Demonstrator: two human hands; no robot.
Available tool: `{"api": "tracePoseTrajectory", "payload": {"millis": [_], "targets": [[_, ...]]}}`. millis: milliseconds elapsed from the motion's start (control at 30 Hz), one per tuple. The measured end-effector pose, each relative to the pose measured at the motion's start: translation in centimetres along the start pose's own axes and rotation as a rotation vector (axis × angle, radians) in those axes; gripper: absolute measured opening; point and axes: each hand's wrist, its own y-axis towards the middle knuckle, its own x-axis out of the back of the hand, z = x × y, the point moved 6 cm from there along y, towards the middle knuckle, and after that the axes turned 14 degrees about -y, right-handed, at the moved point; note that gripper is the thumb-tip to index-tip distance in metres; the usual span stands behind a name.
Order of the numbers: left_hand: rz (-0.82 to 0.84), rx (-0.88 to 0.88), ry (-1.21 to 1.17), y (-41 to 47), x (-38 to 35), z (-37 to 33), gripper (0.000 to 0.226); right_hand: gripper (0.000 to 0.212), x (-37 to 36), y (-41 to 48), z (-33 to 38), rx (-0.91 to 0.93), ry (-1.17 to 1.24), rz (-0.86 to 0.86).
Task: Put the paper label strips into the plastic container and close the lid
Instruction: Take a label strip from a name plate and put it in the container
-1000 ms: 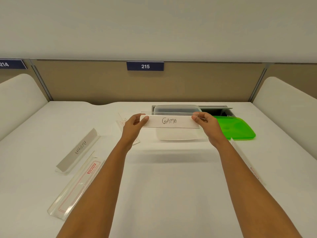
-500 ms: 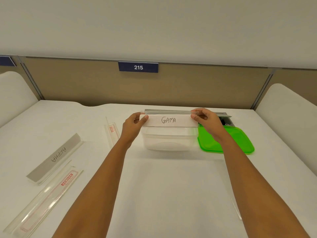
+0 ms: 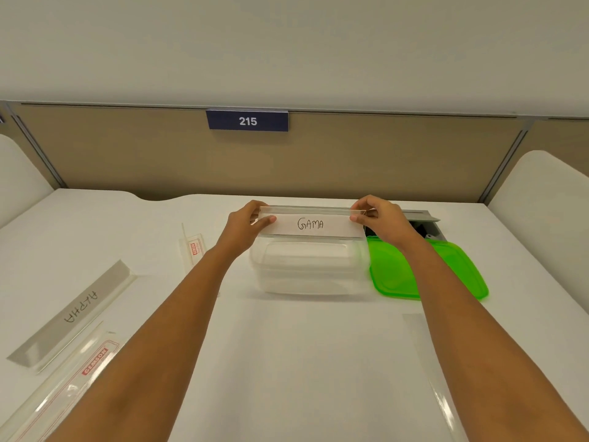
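A white paper strip marked "GAMA" point(image 3: 310, 225) in black handwriting is held level and face-on, just above the far rim of the container point(image 3: 309, 269). The strip is long and narrow, and it is seen inside a clear holder point(image 3: 312, 210) whose upper edge stands slightly above the paper. Its left end is pinched by the left hand point(image 3: 245, 228), the thumb laid on the front and the other fingers point(image 3: 255, 208) curled behind. Its right end is pinched by the right hand point(image 3: 382, 223), with the fingers point(image 3: 358, 218) pressed together on the corner. The container is translucent, rectangular with rounded corners, and is set open on the white table point(image 3: 302, 362). A bright green lid point(image 3: 427, 275) is laid flat just beside it on the right, partly crossed by the right forearm. Well apart at the left, a second strip marked "ALPHA" point(image 3: 79, 309) is laid on the table in its own holder, with a clear sleeve point(image 3: 63, 384) printed in red beside it. A smaller sleeve point(image 3: 192, 250) with red print is seen near the left wrist.
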Motion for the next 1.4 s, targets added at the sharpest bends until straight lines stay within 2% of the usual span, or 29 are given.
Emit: {"api": "tracePoseTrajectory", "payload": {"millis": [167,367,567,767,833,967,1167,1400], "targets": [[0.058,-0.032,0.238,1.8,-0.5,0.7,0.031,0.025,-1.3,1.9,-0.3,0.045,-0.238,0.076],[0.162,-0.023,0.634,3.0,-2.2,1.3,0.034,0.027,-2.9,2.9,-0.1,0.123,-0.533,0.163],[0.233,-0.167,1.049,4.1,-3.8,1.7,0.037,0.026,-4.3,3.4,0.2,0.122,-0.805,0.252],[0.316,-0.259,1.329,4.8,-5.6,1.7,0.038,0.021,-6.1,3.7,0.6,0.104,-1.091,0.325],[0.346,-0.257,1.389,5.1,-6.1,1.9,0.037,0.016,-6.5,3.7,0.5,0.115,-1.154,0.322],[0.392,-0.21,1.444,5.5,-6.7,2.7,0.035,0.026,-7.2,3.9,0.1,0.127,-1.205,0.313],[0.422,-0.179,1.547,5.6,-7.3,3.8,0.043,0.03,-8.2,4.3,-0.6,0.122,-1.199,0.337],[0.413,-0.154,1.552,5.8,-7.5,4.6,0.045,0.032,-8.7,4.6,-1.0,0.119,-1.197,0.341]]}}
